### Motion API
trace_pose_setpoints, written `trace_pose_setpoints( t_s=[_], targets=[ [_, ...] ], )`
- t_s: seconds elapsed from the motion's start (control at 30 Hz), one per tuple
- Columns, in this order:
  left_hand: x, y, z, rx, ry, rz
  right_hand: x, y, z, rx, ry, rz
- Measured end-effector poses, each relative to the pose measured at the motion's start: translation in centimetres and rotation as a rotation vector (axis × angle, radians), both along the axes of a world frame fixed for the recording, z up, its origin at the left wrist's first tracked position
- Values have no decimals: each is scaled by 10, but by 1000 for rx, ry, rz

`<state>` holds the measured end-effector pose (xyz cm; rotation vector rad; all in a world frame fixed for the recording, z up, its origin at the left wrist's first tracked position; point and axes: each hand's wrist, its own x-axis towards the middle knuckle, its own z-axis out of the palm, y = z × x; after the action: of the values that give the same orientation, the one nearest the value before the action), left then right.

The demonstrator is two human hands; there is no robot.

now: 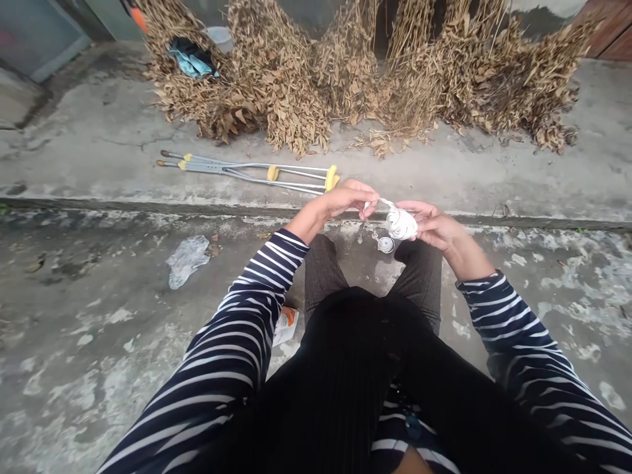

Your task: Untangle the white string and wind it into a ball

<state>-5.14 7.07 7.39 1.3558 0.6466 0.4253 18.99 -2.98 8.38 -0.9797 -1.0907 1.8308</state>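
Observation:
My right hand (430, 225) holds a white wound ball of cord (401, 224) by its right side, the fingers closed around it. A short strand (385, 201) runs from the top of the ball to my left hand (351, 199), whose thumb and fingers pinch it. The exact material of the cord is too small to make out. Below the ball, on the ground between my knees, lies a small round white coil (386, 245), with a bit of loose white stuff beside it.
A pair of crutches (247, 170) with yellow pads lies on the concrete ledge (113, 151) ahead. Dried plant bundles (291, 85) lean against the wall behind. A clear plastic bag (188, 261) and a white and orange packet (286, 325) are on the ground to the left.

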Motion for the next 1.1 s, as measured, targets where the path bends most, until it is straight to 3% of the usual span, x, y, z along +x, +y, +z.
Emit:
trace_pose_setpoints(
  t_s=[0.1,0.3,0.47,0.53,0.63,0.77,0.87,1.0,1.1],
  targets=[
    [-3,4,1,-6,-29,-26,-1,-1,2,42,-29,4],
    [7,7,-6,-56,-37,-123,-7,-4,8,136,27,157],
    [8,5,-9,3,92,-211,4,0,1,19,88,50],
    [11,4,-21,101,189,-209,8,4,-3,-42,89,-15],
    [19,2,-52,235,335,-125,11,9,-4,-78,75,-75],
    [30,-1,-81,393,405,197,12,14,5,-71,69,-94],
    [41,-9,-76,422,198,399,13,17,4,-91,66,-89],
    [58,-29,-54,219,-211,314,13,17,-6,-121,76,-85],
    [64,-41,-48,86,-307,295,13,13,-10,-114,81,-56]
  ],
)
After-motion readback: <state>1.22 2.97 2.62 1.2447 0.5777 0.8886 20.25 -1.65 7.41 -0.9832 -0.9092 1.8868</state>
